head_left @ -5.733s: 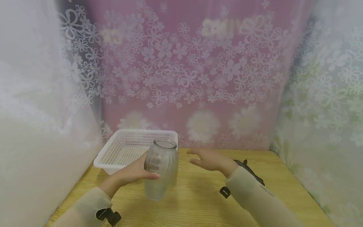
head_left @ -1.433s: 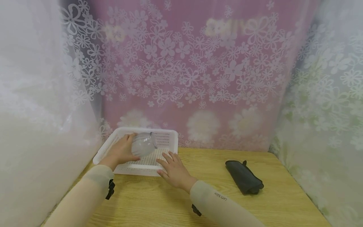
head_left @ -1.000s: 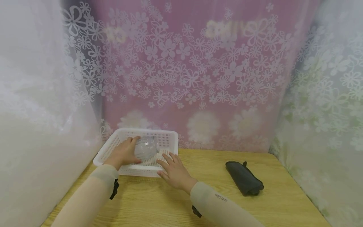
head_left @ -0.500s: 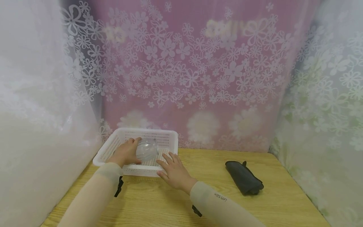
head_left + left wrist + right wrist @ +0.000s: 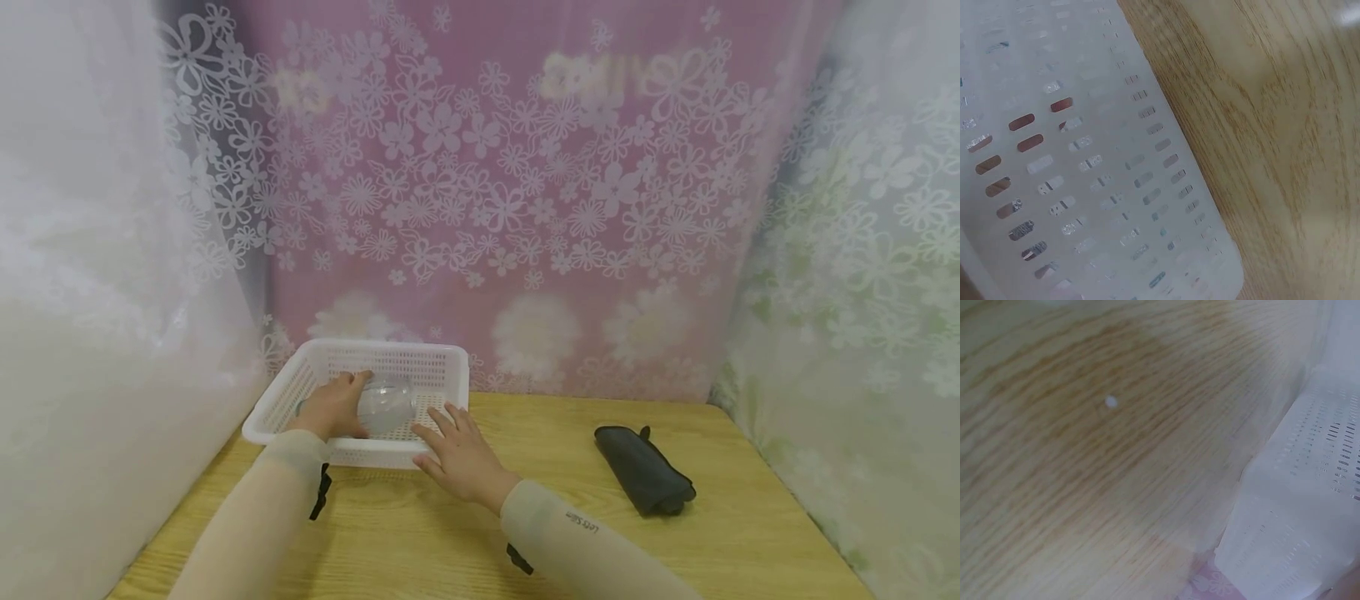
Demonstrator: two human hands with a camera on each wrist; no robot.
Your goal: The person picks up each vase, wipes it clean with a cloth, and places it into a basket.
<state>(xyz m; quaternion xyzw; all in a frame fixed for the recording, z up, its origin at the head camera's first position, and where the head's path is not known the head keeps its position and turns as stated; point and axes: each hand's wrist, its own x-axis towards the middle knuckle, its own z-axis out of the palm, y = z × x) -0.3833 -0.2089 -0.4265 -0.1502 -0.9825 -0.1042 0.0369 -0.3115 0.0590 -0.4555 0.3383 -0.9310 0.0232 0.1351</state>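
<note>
A clear ribbed glass vase [image 5: 390,408] lies on its side inside the white plastic basket [image 5: 363,455], its mouth towards the right. My left hand [image 5: 333,407] reaches over the basket's front rim and grips the vase, thumb on the near side and fingers on the far side. The hand covers the vase's left part. At the basket's front right, my right hand [image 5: 467,458] rests by the rim with its fingers spread. In the left wrist view the slotted basket wall [image 5: 1104,156] hides the hand. The right wrist view catches the basket's outside [image 5: 1291,512].
A dark grey folded pouch or cloth bundle [image 5: 647,472] lies on the right of the wooden table [image 5: 555,533]. Behind the table hangs a pink flowered curtain [image 5: 510,167]. Pale sheeting [image 5: 112,250] closes off the left side, and a flowered sheet [image 5: 870,250] the right.
My left hand has moved the vase from upright over the table to lying in the basket, lowering it lately. My right hand came left to the basket's rim and has stayed there.
</note>
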